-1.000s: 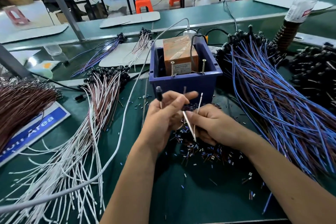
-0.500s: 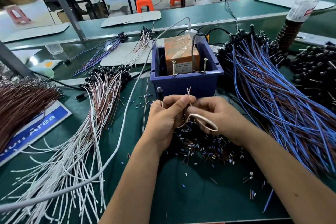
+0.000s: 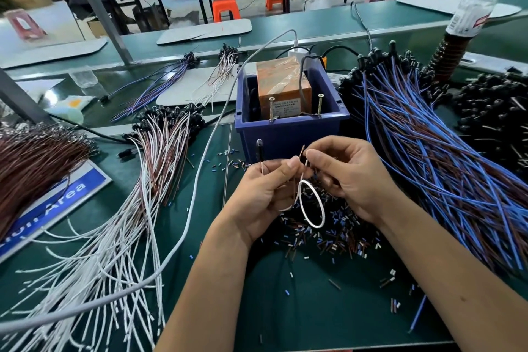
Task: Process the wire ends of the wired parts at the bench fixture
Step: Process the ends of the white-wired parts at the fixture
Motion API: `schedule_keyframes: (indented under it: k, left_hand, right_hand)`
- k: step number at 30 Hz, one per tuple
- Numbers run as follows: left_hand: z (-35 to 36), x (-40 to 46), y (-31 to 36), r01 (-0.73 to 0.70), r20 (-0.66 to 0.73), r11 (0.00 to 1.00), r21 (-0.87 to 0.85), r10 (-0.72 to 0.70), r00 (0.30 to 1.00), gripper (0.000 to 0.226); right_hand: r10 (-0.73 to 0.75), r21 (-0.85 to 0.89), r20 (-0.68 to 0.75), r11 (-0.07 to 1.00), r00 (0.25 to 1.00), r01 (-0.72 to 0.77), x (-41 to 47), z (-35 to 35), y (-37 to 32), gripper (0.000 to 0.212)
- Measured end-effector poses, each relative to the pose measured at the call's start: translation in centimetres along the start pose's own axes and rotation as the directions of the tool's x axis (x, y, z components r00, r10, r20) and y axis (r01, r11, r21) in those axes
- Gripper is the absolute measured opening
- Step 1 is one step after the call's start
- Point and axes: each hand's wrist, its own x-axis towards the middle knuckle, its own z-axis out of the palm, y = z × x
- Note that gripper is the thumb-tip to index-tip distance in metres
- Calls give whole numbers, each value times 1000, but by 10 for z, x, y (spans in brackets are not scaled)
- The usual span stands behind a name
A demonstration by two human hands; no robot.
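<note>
The person is holding one wired part (image 3: pixel 310 203) in both hands just in front of the blue bin (image 3: pixel 288 134), above a heap of cut insulation bits (image 3: pixel 331 234) on the green bench (image 3: pixel 300 308). The left hand (image 3: pixel 263 191) is pinching the part's wires between thumb and forefinger, with the black tip (image 3: pixel 259 143) standing up above the knuckles. The right hand (image 3: pixel 351 177) is gripping the wire ends (image 3: pixel 303 151) with its fingers closed on them, and the ends are poking up between the two thumbs. The white wire is hanging below the hands in a loop.

Inside the bin an orange block (image 3: pixel 281 86) is sitting, with two screws (image 3: pixel 271 108) standing upright at its front rim. A grey cable (image 3: pixel 200 168) is running from behind the bin across the bench to the lower left. White and brown wired parts (image 3: pixel 137 194) are lying fanned to the left of the hands, and a large pile of blue and brown ones (image 3: pixel 434 157) is lying to the right. A bottle (image 3: pixel 471 6) is standing at the far right.
</note>
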Motion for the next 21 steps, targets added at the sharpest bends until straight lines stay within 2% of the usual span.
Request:
schedule_keyframes:
  k: [7,9,12,14,16,19,21]
  left_hand:
    - [-1,1,-2,-53,7,999,-14,53,999,17]
    - [0,3,-2,-87,-19,996,-30,87,996,15]
    - [-2,3,0,-123,-68,991,-51,120,990,12]
    - [-2,3,0,-182,-109,981,-68,174,979,13]
    - [-1,4,0,-269,-185,962,-36,258,948,12]
    - [4,5,-3,-369,-273,924,97,381,883,11]
    - [7,5,-4,-400,-252,904,151,427,869,11]
  right_hand:
    - [-4,39,-162,999,987,10,0,3,-4,9]
    - [2,72,-186,997,983,12,1,6,-3,10]
    - [38,186,-321,982,946,24,5,0,-5,9]
    - [21,133,-373,991,928,31,7,-6,-7,8]
    - [5,33,-318,999,948,6,4,-4,-5,10]
    - [72,-44,-58,996,996,-74,-1,11,0,37]
    - [116,-101,71,989,991,-108,-3,18,0,37]
